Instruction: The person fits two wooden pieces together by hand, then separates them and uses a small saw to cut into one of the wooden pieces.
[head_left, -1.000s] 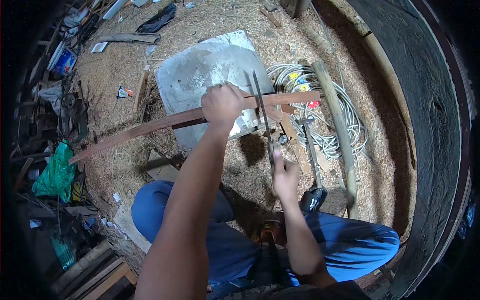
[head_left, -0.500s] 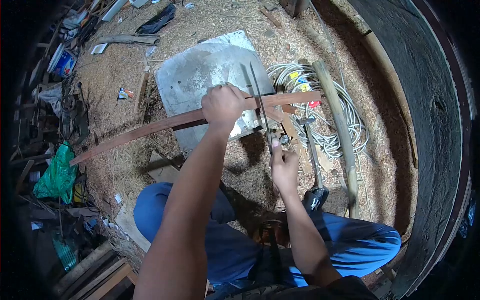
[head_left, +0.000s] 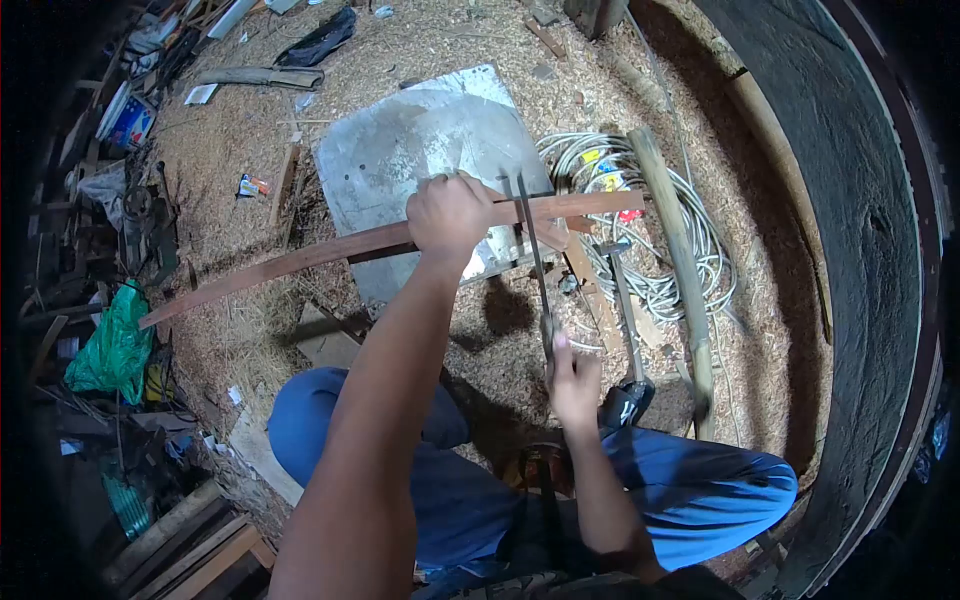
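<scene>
A long, slightly curved reddish wooden strip (head_left: 290,260) lies across a worn metal-topped block (head_left: 375,150). My left hand (head_left: 449,215) is closed over the strip and presses it down near the block's middle. In my right hand (head_left: 575,388) is the handle of a handsaw (head_left: 540,265), seen almost edge-on. Its thin blade crosses the strip to the right of my left hand, near the block's right edge. Beyond the blade, the strip's right end sticks out over the cable coil. The handle is mostly hidden by my fingers.
Right of the block are a coil of pale cable (head_left: 705,285), a round wooden pole (head_left: 680,265) and a hammer (head_left: 627,310). A green plastic bag (head_left: 112,348) sits at the left among scrap. Sawdust covers the ground. A large dark beam (head_left: 850,250) stands at the right.
My right hand has drawn the saw back toward my body, so less blade extends past the strip. My left hand and the strip stay nearly in place.
</scene>
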